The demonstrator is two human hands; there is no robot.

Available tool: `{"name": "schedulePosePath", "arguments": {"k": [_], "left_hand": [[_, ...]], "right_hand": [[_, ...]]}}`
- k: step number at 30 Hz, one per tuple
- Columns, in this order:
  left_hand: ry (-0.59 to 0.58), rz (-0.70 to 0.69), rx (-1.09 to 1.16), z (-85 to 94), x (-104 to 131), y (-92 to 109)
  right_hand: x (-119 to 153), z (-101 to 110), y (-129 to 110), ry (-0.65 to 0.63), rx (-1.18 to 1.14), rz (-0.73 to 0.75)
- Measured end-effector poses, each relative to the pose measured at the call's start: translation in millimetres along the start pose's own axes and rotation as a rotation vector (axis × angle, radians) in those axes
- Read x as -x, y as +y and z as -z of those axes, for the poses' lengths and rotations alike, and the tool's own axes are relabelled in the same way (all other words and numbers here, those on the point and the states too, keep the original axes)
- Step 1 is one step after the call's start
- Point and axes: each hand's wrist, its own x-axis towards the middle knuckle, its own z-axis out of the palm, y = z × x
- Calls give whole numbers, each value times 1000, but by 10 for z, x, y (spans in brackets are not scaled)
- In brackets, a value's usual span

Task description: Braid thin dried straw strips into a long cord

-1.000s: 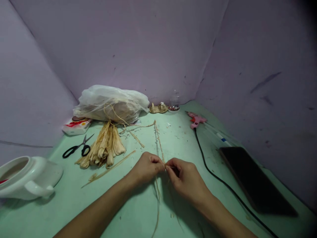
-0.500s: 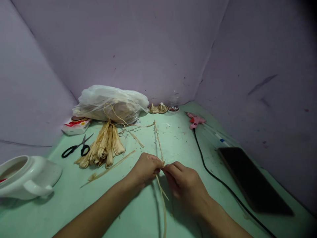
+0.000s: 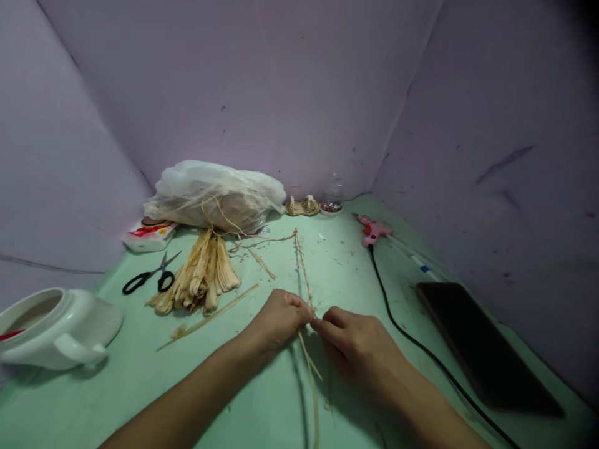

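Note:
A thin twisted cord of tan plant fibre (image 3: 304,271) runs from a small knot on the table toward me, ending between my fingers. My left hand (image 3: 282,318) pinches it between thumb and forefinger. Right beside it, the fingertips of my right hand (image 3: 358,340) are closed on the same cord, the tips nearly touching my left thumb. Below the hands, loose flat fibre strands (image 3: 312,374) trail toward the table's near edge. The exact spot where the strands cross is hidden by my fingers.
At left lie a dried fibre bundle (image 3: 199,274), black-handled scissors (image 3: 150,274) and a white ceramic pot (image 3: 88,318). A plastic bag (image 3: 215,196) and small woven slippers (image 3: 302,207) sit at the back. A pink glue gun (image 3: 373,229), its black cord (image 3: 397,327) and a dark tablet (image 3: 486,349) are at right.
The whole view has shifted slightly, so things appear a little farther right. Both hands keep their pinch on the cord, with only a small change in the right fingers.

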Motion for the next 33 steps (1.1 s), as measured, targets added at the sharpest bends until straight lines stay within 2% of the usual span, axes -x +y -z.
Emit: {"name": "schedulePosePath", "arguments": {"k": [4,8,12,15,16,18,20,21,22,25,29,31,33], "left_hand": [[-29,-73,-97,-12,-44,-91],[-45,-131,-140,-20,-94,-187],[-60,-165,-192,-6,-117,-219],[-55,-149,-198,9,-120,-214],[-51,-144,-201,12,-119,-210],[-43,-143,-222,12,-114,-200],[-36,-145,-237,5,-109,-189],[-32,-142,-234,0,-107,-184],[-29,-136,-223,-4,-105,-180],[-31,-118,-187,-13,-105,-182],[-47,-156,-153,-10,-110,-208],[-59,-175,-135,-7,-110,-217],[-67,-175,-132,-3,-110,-219]], "right_hand": [[-10,14,17,-48,49,12],[-29,66,-16,-136,11,-37],[85,192,45,-259,-198,-121],[222,350,242,-464,-435,-275],[245,409,314,-457,-493,-355],[226,519,415,-314,-572,-600],[128,584,422,-79,-682,-856],[64,589,391,-33,-736,-915],[-2,573,344,-44,-780,-936],[-155,415,194,73,-712,-869],[-232,130,125,-41,-941,-731],[-237,23,133,-49,-1024,-707],[-233,-56,139,-23,-985,-681]]}}
